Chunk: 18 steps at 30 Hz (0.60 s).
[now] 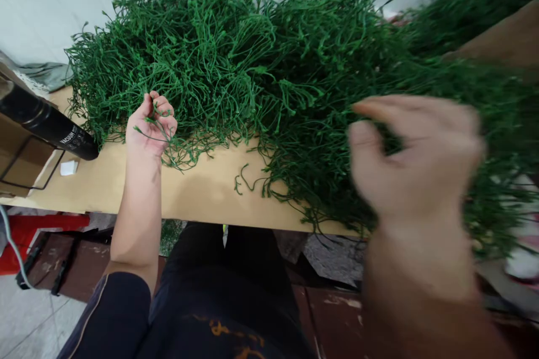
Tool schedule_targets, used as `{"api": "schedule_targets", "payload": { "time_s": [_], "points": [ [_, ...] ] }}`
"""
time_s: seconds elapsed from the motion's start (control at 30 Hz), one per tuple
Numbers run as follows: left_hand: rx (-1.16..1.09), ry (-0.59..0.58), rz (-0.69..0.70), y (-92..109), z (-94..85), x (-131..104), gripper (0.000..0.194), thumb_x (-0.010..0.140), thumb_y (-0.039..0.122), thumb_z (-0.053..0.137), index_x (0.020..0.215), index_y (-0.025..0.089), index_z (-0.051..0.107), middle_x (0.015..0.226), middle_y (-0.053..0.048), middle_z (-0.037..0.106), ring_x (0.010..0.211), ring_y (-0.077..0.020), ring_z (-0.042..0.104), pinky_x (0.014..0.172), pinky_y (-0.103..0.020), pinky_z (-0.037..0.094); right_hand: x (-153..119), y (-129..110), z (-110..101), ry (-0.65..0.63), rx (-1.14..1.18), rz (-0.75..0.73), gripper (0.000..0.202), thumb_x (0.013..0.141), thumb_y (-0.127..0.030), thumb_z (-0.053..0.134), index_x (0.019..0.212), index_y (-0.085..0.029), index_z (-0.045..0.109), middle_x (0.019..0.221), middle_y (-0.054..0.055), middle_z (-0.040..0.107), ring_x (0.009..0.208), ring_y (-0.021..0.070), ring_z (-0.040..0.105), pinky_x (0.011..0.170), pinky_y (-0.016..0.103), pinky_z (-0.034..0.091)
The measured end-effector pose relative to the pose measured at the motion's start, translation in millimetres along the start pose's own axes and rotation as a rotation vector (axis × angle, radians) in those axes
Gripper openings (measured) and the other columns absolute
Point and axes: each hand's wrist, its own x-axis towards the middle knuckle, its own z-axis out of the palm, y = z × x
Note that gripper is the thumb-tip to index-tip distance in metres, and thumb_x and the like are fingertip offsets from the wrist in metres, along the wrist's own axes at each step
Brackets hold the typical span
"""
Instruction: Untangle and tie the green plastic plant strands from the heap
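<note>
A big heap of green, thin-stemmed artificial plant sprigs (202, 50) lies along the table, tangled and with small branched tips. At the heap's front left edge, my left hand (151, 123) is palm up, its fingers curled round a green plant sprig (150, 133) whose thin stems cross the palm. My right hand (416, 151) is raised over the right part of the heap and blurred by motion. Its fingers are curled, thumb and forefinger bent close together; whatever they hold, if anything, I cannot make out. A few loose sprigs (244, 179) lie on the brown table covering between my hands.
A black cylinder marked VACUUM (54, 123) leans at the left beside a cardboard box (25, 162) and a small white paper piece (68, 168). The brown-covered table (202, 196) ends just before my lap. A pale wall (42, 11) stands behind.
</note>
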Motion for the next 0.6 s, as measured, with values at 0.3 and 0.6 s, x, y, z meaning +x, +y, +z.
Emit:
{"api": "schedule_targets", "payload": {
  "time_s": [0.3, 0.6],
  "points": [
    [0.441, -0.566, 0.038, 37, -57.8, -77, 0.029, 0.074, 0.051, 0.057, 0.070, 0.022, 0.059, 0.057, -0.001, 0.050, 0.047, -0.0099, 0.045, 0.041, -0.023, 0.037, -1, -23, 46, -0.159, 0.038, -0.102, 0.022, 0.086, -0.025, 0.046, 0.092, -0.019, 0.066, 0.096, 0.008, 0.065, 0.091, 0.0208, 0.058, 0.081, 0.040, 0.048],
    [1.337, -0.601, -0.361, 51, -130.9, -131, 0.026, 0.077, 0.040, 0.055, 0.098, 0.028, 0.065, 0.104, -0.003, 0.068, 0.094, -0.0203, 0.062, 0.085, -0.032, 0.049, -13, -9, 61, -0.278, 0.061, -0.138, 0.022, 0.085, -0.022, 0.047, 0.091, -0.015, 0.067, 0.093, 0.009, 0.068, 0.085, 0.0201, 0.061, 0.076, 0.037, 0.052]
  ]
}}
